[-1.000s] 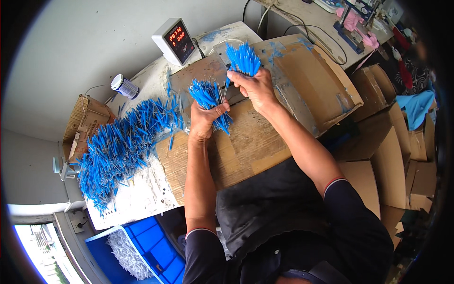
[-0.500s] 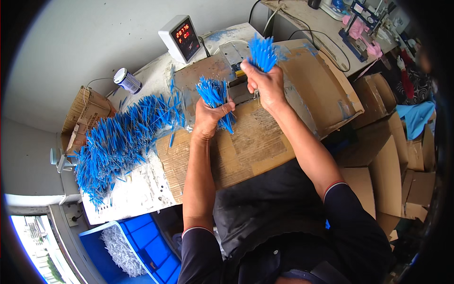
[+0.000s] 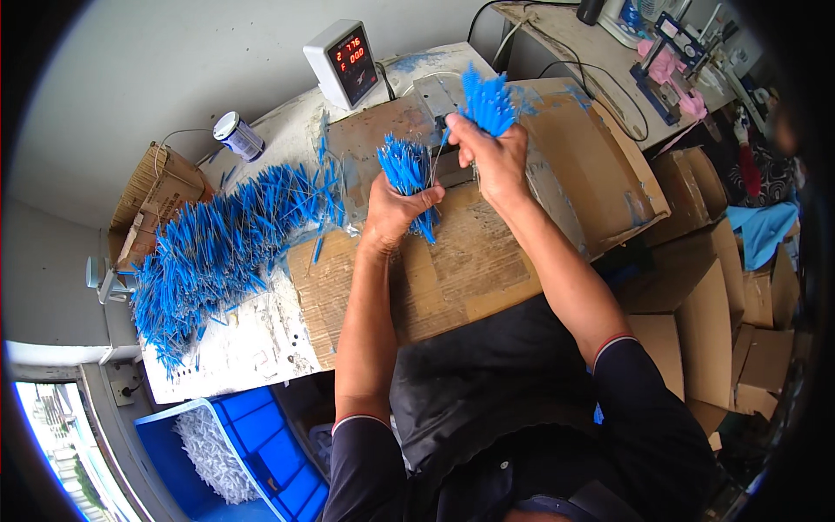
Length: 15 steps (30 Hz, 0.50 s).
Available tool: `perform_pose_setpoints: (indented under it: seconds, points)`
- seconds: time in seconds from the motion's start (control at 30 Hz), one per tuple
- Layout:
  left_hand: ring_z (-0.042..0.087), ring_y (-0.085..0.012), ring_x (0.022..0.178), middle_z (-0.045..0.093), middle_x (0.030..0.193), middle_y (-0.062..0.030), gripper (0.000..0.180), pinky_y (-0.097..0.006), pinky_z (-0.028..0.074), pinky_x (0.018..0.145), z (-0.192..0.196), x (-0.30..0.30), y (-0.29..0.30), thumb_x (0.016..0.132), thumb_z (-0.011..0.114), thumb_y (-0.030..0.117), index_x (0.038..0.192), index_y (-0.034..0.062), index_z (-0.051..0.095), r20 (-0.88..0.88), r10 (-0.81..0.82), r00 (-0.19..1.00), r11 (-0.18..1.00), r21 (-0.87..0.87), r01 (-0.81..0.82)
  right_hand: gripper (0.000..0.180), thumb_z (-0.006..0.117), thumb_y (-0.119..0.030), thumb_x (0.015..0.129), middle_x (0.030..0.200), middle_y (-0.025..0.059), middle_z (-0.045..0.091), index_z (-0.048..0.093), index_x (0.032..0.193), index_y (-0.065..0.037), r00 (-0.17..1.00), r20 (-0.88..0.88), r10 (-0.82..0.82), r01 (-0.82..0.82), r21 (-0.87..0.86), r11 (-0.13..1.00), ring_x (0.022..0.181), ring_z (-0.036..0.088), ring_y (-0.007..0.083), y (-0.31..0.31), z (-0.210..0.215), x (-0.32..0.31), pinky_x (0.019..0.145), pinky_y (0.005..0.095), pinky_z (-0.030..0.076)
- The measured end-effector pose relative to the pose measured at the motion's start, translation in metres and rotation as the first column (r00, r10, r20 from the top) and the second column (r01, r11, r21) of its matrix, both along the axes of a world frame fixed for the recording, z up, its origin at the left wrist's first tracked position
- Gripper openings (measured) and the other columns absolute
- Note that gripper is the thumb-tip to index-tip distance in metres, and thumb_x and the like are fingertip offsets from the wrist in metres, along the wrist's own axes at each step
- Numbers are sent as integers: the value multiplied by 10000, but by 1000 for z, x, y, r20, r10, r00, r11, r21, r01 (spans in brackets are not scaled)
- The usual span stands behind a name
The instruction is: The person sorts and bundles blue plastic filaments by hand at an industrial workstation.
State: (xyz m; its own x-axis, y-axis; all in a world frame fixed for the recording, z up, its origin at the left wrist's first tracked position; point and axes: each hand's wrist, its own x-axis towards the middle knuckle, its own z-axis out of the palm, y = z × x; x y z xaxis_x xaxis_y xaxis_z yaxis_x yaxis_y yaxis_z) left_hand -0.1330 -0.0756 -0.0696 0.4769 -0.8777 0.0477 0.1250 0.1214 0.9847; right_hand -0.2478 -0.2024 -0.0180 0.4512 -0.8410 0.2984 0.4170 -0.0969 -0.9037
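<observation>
- Left hand (image 3: 391, 207): centre of the frame, fingers wrapped around the left bundle (image 3: 404, 165) of slender blue pieces with thin metallic shanks; thumb lies across its right side.
- Right hand (image 3: 500, 161): just right of and above centre, clenched around the right bundle (image 3: 489, 109); blue ends fan out above the fist. A single piece appears to stand apart near the thumb.
- Handling (judged): each piece is likely light, slim and fairly stiff, with shanks that may bend. Bundles probably splay or shed pieces if gripped loosely. Grasp around mid-length, ends aligned.
- Work surface: a cardboard sheet (image 3: 452, 261) lies below the hands, on the tabletop (image 3: 252, 348).
- Left of centre: a long heap (image 3: 222, 235) of similar blue pieces covers part of the tabletop.
- Upper centre: a display box (image 3: 341, 68) with red digits; a jar (image 3: 239, 137) stands to its lower left.
- Lower left: a blue bin (image 3: 261, 422) contains white pieces (image 3: 211, 452).
</observation>
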Motion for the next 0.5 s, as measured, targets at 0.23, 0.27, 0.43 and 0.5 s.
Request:
perform_pose_setpoints:
  seconds: [0.23, 0.27, 0.43, 0.5]
  points:
    - [681, -178, 766, 709, 872, -73, 269, -315, 554, 708, 1, 8, 8, 779, 838, 1, 987, 11, 667, -192, -38, 981, 996, -92, 20, 119, 631, -100, 1006, 839, 96, 687, 638, 1013, 18, 950, 232, -211, 228, -52, 972, 749, 705, 180, -7, 15, -18, 677, 319, 595]
    - [681, -178, 766, 709, 872, -73, 269, -315, 554, 708, -1, 10, 9, 779, 838, 1, 987, 11, 667, -191, -33, 981, 996, -92, 16, 131, 625, -110, 1013, 832, 98, 682, 625, 1037, 19, 943, 234, -235, 258, -75, 963, 742, 704, 183, -2, 6, -21, 674, 323, 594]
    - [692, -195, 759, 704, 885, -89, 291, -324, 564, 706, -4, 8, 1, 789, 839, 7, 1021, -3, 663, -259, -76, 963, 989, -140, 41, 145, 663, -108, 994, 802, 27, 671, 623, 1093, -12, 963, -43, -265, 248, -234, 940, 692, 663, 127, 10, -80, -39, 658, 270, 532]
    - [694, -201, 776, 697, 888, -83, 337, -327, 562, 712, -3, 9, 1, 785, 851, 24, 1055, -3, 649, -260, -72, 963, 991, -128, 40, 135, 699, -102, 971, 780, -11, 649, 676, 1080, -26, 977, -187, -107, 73, -180, 981, 601, 518, 38, 15, -87, -42, 522, 228, 399]
